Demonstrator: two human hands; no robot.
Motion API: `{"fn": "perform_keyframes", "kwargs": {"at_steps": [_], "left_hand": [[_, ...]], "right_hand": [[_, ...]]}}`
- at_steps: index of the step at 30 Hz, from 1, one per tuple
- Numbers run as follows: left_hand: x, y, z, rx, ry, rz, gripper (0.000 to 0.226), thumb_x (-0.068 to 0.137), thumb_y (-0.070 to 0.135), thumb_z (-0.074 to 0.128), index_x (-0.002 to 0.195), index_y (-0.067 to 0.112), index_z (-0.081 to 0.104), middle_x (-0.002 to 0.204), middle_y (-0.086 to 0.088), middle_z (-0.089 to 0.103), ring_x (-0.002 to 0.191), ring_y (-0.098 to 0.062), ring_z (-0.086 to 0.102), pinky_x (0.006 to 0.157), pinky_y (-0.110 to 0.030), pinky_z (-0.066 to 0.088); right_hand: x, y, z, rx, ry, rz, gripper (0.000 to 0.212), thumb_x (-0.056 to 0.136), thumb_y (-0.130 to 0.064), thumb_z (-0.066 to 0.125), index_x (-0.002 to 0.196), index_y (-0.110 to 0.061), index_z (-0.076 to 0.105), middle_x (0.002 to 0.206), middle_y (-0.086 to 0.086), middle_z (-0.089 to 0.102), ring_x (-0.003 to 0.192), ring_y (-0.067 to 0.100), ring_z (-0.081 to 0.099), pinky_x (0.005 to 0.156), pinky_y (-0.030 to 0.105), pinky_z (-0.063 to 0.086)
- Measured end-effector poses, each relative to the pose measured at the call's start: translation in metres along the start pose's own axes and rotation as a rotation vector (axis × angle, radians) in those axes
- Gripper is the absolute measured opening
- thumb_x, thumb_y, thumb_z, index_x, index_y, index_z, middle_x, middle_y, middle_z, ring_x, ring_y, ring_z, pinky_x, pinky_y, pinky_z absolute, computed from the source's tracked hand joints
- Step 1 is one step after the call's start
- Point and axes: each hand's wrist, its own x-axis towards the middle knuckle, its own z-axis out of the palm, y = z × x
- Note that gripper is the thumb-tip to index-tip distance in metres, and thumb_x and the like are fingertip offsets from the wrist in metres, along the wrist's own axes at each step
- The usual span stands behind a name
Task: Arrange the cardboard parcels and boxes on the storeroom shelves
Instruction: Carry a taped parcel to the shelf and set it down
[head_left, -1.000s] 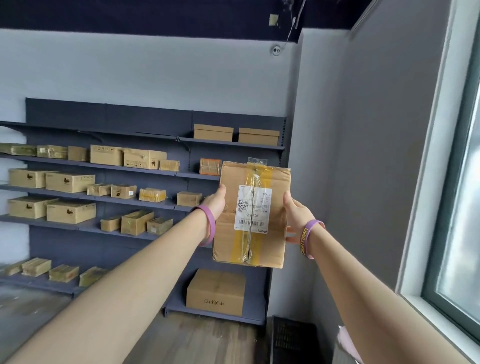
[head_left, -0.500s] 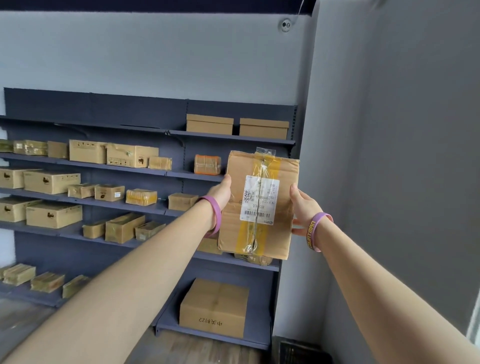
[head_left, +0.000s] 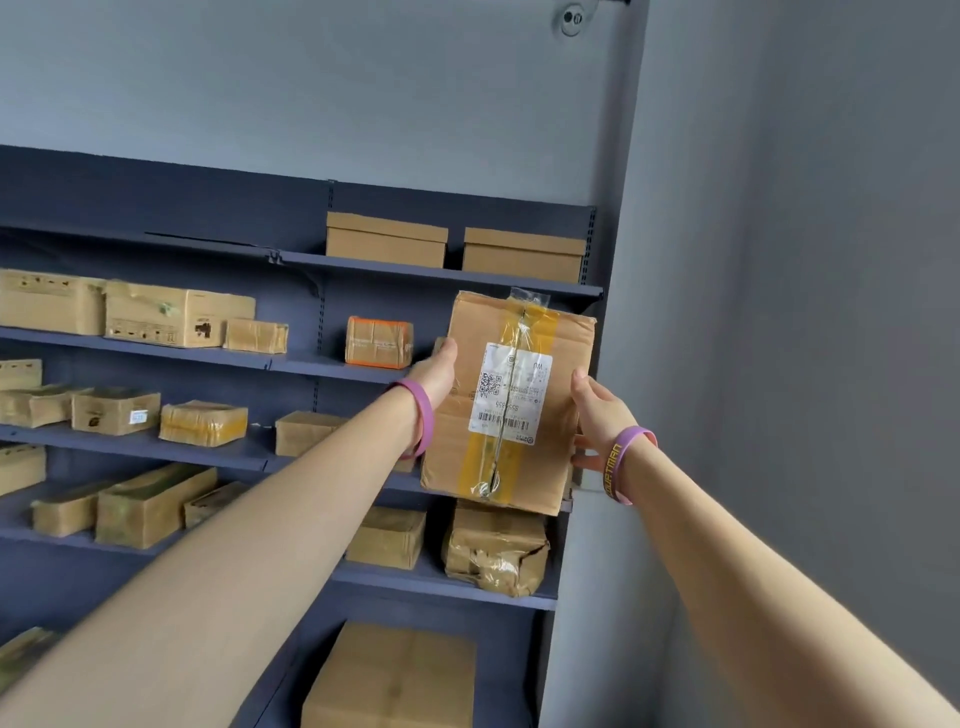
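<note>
I hold a taped cardboard parcel with a white shipping label up in front of the right end of the dark blue shelving. My left hand grips its left edge and my right hand grips its right edge, fingers wrapped behind. The parcel hangs between the top shelf and the third shelf, covering the right end of the second shelf. Whether it touches a shelf is hidden.
Two plain boxes stand on the top shelf. An orange-edged parcel sits just left of my left hand. Crumpled parcels lie below, a large box on the bottom shelf. A grey wall bounds the right.
I have stepped closer to the shelves and carried the parcel forward and up toward the right end of the second shelf. Both hands keep the same grip.
</note>
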Motion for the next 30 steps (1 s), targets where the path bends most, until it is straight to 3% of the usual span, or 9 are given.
{"fn": "perform_keyframes", "kwargs": {"at_steps": [7, 14, 18, 20, 22, 24, 27, 28, 30], "left_hand": [[0.104, -0.014, 0.016, -0.025, -0.059, -0.061, 0.064, 0.106, 0.052, 0.03, 0.155, 0.01, 0.028, 0.159, -0.008, 0.034, 0.147, -0.026, 0.031, 0.12, -0.04, 0.024], [0.197, -0.035, 0.031, 0.002, -0.003, -0.008, 0.064, 0.104, 0.055, 0.034, 0.155, 0.016, 0.032, 0.151, -0.008, 0.045, 0.14, -0.029, 0.041, 0.118, -0.046, 0.032], [0.247, -0.038, 0.045, -0.002, 0.058, 0.069, 0.036, 0.108, 0.044, 0.033, 0.121, 0.018, 0.056, 0.103, 0.0, 0.053, 0.115, -0.027, 0.05, 0.1, -0.038, 0.04], [0.268, -0.037, 0.056, 0.018, 0.091, 0.094, 0.036, 0.108, 0.042, 0.032, 0.084, 0.022, 0.05, 0.086, 0.002, 0.048, 0.105, -0.025, 0.048, 0.094, -0.037, 0.039], [0.292, -0.037, 0.071, 0.01, 0.112, 0.101, 0.04, 0.108, 0.041, 0.032, 0.073, 0.025, 0.039, 0.078, 0.006, 0.041, 0.098, -0.023, 0.044, 0.09, -0.035, 0.038], [0.318, -0.037, 0.085, 0.01, 0.116, 0.098, 0.037, 0.108, 0.042, 0.032, 0.084, 0.021, 0.049, 0.08, 0.005, 0.045, 0.097, -0.022, 0.046, 0.093, -0.036, 0.041], [0.354, -0.038, 0.105, 0.004, 0.118, 0.114, 0.04, 0.107, 0.047, 0.034, 0.128, 0.021, 0.055, 0.103, 0.0, 0.054, 0.101, -0.021, 0.049, 0.105, -0.04, 0.043], [0.365, -0.038, 0.11, 0.002, 0.124, 0.11, 0.04, 0.107, 0.047, 0.034, 0.13, 0.022, 0.055, 0.105, 0.0, 0.055, 0.102, -0.021, 0.05, 0.107, -0.042, 0.044], [0.386, -0.038, 0.12, 0.001, 0.155, 0.116, 0.031, 0.106, 0.046, 0.035, 0.103, 0.026, 0.058, 0.099, 0.002, 0.057, 0.101, -0.023, 0.052, 0.105, -0.043, 0.045]], "right_hand": [[0.101, 0.01, 0.027, -0.024, 0.048, 0.01, 0.059, 0.103, -0.055, 0.031, 0.155, -0.027, 0.03, 0.155, 0.006, 0.04, 0.138, 0.034, 0.043, 0.102, 0.051, 0.045], [0.186, 0.03, 0.046, 0.007, 0.073, 0.005, 0.059, 0.103, -0.054, 0.034, 0.155, -0.027, 0.03, 0.156, 0.006, 0.038, 0.139, 0.034, 0.042, 0.109, 0.052, 0.042], [0.238, 0.04, 0.051, 0.039, 0.072, -0.044, 0.056, 0.103, -0.053, 0.036, 0.154, -0.031, 0.032, 0.155, 0.005, 0.041, 0.136, 0.033, 0.045, 0.106, 0.053, 0.046], [0.268, 0.046, 0.052, 0.032, 0.069, -0.077, 0.056, 0.103, -0.053, 0.037, 0.154, -0.03, 0.032, 0.155, 0.005, 0.041, 0.138, 0.033, 0.044, 0.108, 0.053, 0.044], [0.3, 0.051, 0.051, 0.011, 0.071, -0.1, 0.056, 0.103, -0.051, 0.036, 0.155, -0.028, 0.031, 0.156, 0.005, 0.039, 0.14, 0.032, 0.041, 0.111, 0.05, 0.039], [0.332, 0.055, 0.048, 0.012, 0.067, -0.101, 0.057, 0.104, -0.051, 0.036, 0.155, -0.026, 0.031, 0.157, 0.005, 0.038, 0.141, 0.032, 0.04, 0.112, 0.05, 0.038], [0.377, 0.06, 0.044, 0.06, 0.058, -0.075, 0.057, 0.103, -0.052, 0.037, 0.154, -0.027, 0.033, 0.156, 0.005, 0.04, 0.139, 0.034, 0.042, 0.112, 0.054, 0.039], [0.39, 0.061, 0.043, 0.069, 0.053, -0.073, 0.056, 0.103, -0.051, 0.038, 0.154, -0.027, 0.034, 0.155, 0.005, 0.041, 0.138, 0.034, 0.043, 0.111, 0.054, 0.04], [0.412, 0.064, 0.041, 0.065, 0.032, -0.094, 0.046, 0.105, -0.044, 0.038, 0.149, -0.03, 0.041, 0.147, 0.006, 0.049, 0.132, 0.035, 0.049, 0.108, 0.053, 0.044]]}}
